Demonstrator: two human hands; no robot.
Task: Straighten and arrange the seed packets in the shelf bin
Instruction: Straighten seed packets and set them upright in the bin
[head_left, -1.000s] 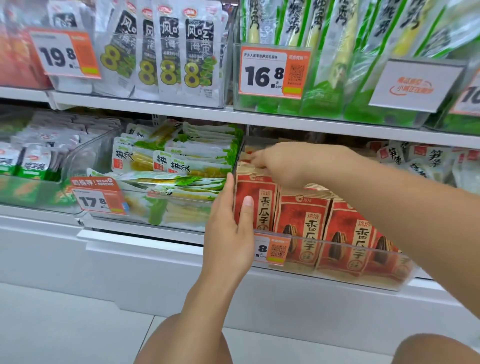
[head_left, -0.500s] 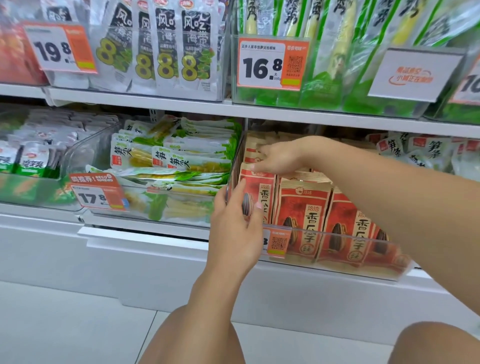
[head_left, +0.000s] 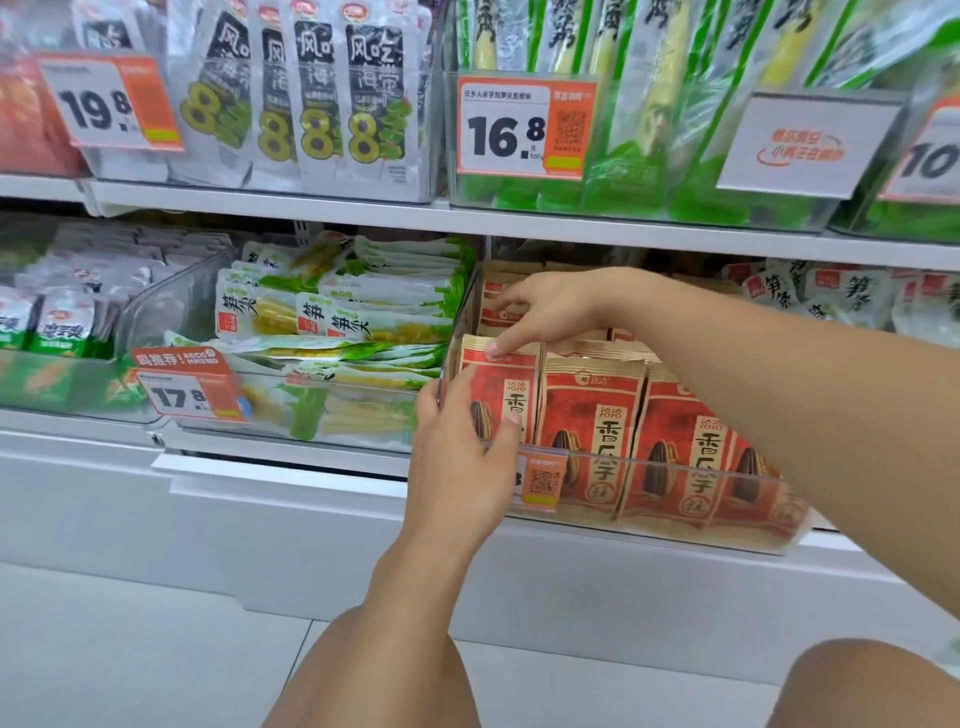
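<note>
At about nine o'clock in the view a clear bin holds flat green and yellow packs (head_left: 337, 327) with an orange 17.8 price tag (head_left: 189, 384) clipped to its front. Just right of it, near the centre, stands the clear shelf bin (head_left: 675, 512), filled with red seed packets (head_left: 592, 431) standing upright in rows, faces forward. The left hand (head_left: 462, 457) reaches up from six o'clock to the bin's front left corner; its thumb lies across the face of the front left packet (head_left: 501, 395) and its fingers curl around that packet's left edge at the bin wall, so it grips the packet. The right hand (head_left: 550, 312) comes in from three o'clock, its forearm crossing above the right-hand packets; its fingers point down and its fingertips (head_left: 493, 347) press on the top edge of the same front left packet, the fingers loosely extended and closed around nothing. At twelve o'clock, on the shelf above, hangs a 16.8 price tag (head_left: 524, 127).
</note>
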